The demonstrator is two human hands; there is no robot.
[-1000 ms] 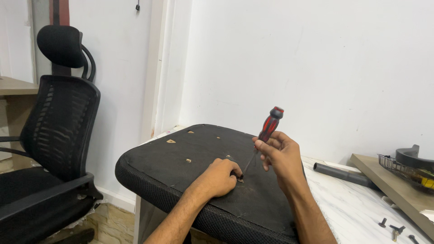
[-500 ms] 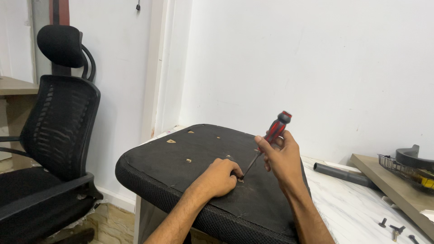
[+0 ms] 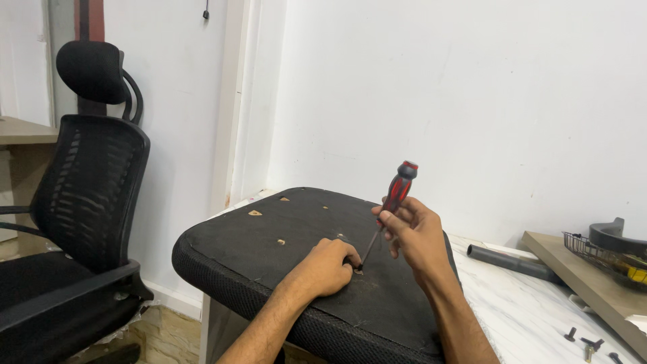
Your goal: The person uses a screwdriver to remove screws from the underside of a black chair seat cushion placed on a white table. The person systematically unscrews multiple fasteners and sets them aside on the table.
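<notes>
Open seat underside [image 3: 283, 236] left of both hands; wall close behind. Right of the hands, the worktop [image 3: 526, 303] carries a dark tube [image 3: 512, 261], a wooden board [image 3: 593, 286] and loose screws [image 3: 586, 340].

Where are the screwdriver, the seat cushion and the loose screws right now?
screwdriver [image 3: 396, 191], head view, on the red and black handle.
seat cushion [image 3: 296, 222], head view, on its bare black underside.
loose screws [image 3: 592, 342], head view, on the dark screws lying on the marble tabletop at the lower right.
</notes>
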